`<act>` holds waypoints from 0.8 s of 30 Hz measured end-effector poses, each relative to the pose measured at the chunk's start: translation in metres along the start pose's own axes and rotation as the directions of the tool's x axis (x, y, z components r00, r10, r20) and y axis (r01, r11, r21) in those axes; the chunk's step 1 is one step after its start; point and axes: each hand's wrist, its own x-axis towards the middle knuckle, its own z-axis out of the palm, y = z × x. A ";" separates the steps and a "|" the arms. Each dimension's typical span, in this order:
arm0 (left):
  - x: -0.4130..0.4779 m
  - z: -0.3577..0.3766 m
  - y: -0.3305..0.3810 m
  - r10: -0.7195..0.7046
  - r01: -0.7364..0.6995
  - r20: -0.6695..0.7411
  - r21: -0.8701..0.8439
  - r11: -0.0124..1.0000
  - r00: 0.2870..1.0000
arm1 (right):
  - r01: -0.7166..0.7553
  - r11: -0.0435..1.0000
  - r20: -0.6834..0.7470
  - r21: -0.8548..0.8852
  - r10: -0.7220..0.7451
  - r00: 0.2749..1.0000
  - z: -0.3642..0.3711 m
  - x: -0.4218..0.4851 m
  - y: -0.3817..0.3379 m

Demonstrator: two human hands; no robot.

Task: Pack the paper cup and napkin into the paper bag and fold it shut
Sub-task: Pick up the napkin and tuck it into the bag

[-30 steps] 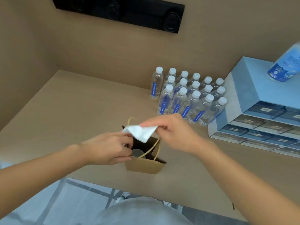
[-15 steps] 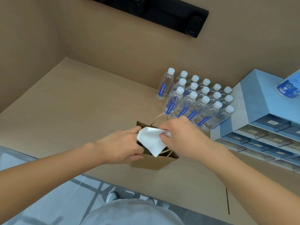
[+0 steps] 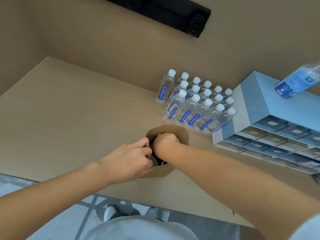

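Note:
The brown paper bag (image 3: 174,131) stands open on the table, near its front edge. My left hand (image 3: 131,160) pinches the bag's left rim and holds the mouth apart. My right hand (image 3: 164,141) is a closed fist pushed down into the bag's mouth. The napkin is hidden under that fist and does not show. Between my two hands, a sliver of the paper cup's grey rim (image 3: 154,161) shows inside the bag. A pale handle loop (image 3: 162,164) lies at the bag's near rim.
Several small water bottles (image 3: 194,103) stand in a block just behind the bag. To the right is a blue drawer cabinet (image 3: 259,108) with a larger bottle (image 3: 294,84) on top. A black panel (image 3: 173,13) hangs on the back wall. The table edge (image 3: 121,196) runs close below my arms.
My right hand has carried the white napkin from above the bag down into its mouth, and the napkin is out of sight. My left hand stays on the rim. The camera has tilted downward.

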 end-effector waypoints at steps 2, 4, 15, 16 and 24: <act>0.000 0.002 0.001 -0.002 0.002 -0.002 -0.014 1.000 1.000 | 0.060 0.998 0.048 0.034 -0.062 0.997 0.004 0.008 -0.001; 0.001 0.003 0.002 0.002 -0.002 -0.017 -0.014 1.000 1.000 | 0.150 0.988 0.048 0.039 -0.152 0.987 0.005 0.007 -0.001; 0.007 0.003 -0.005 0.007 -0.008 -0.006 -0.047 0.999 1.000 | 0.404 0.466 -0.473 0.787 0.037 0.880 0.003 -0.109 0.162; 0.009 0.003 -0.005 0.006 -0.006 0.007 -0.047 0.999 1.000 | 0.337 0.442 -0.433 0.831 0.134 0.892 0.027 -0.108 0.183; 0.037 0.003 0.010 0.013 -0.012 0.037 -0.028 1.000 0.999 | -0.478 0.248 0.313 0.842 0.496 0.810 0.298 -0.019 0.198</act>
